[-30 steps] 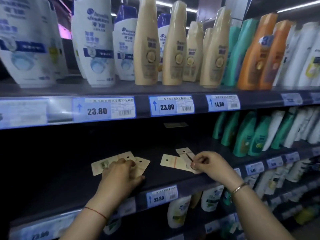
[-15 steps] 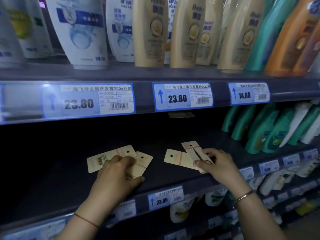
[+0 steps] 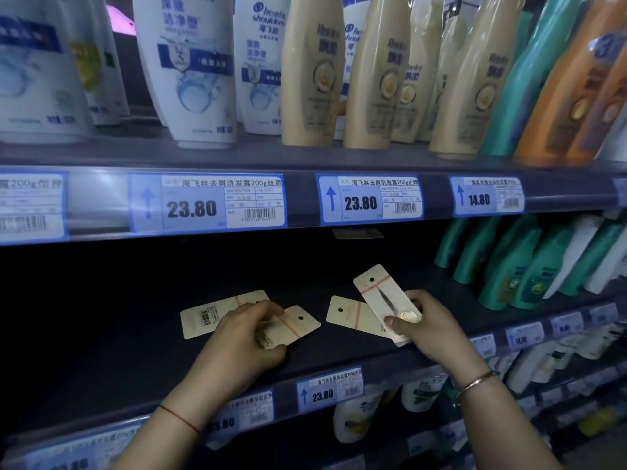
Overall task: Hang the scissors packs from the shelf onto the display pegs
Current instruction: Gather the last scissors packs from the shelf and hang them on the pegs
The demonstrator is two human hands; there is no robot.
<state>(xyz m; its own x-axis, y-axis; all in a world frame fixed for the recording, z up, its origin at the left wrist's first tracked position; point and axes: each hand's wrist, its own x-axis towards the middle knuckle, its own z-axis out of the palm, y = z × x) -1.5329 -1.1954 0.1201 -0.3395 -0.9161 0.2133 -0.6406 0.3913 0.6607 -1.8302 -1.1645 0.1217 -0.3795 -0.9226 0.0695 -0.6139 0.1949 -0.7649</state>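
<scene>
The scissors packs (image 3: 380, 300) under my right hand (image 3: 431, 325) look like matt cream card, with a clear glossy blister over bright metal; the shelf (image 3: 135, 334) is dark, smooth and matt; the shampoo bottles (image 3: 314, 72) above are glossy plastic; my bracelet (image 3: 476, 381) shines like metal.

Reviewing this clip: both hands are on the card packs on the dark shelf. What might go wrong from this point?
1. The right hand pinches only the lower end of the tilted beige scissors card, near the shelf's front edge; a loose grip may drop it off the dark shelf.
2. The left hand covers two overlapping beige cards; lifting both at once may let one slide free.
3. No display pegs are visible here, so the cards must be carried away.
</scene>
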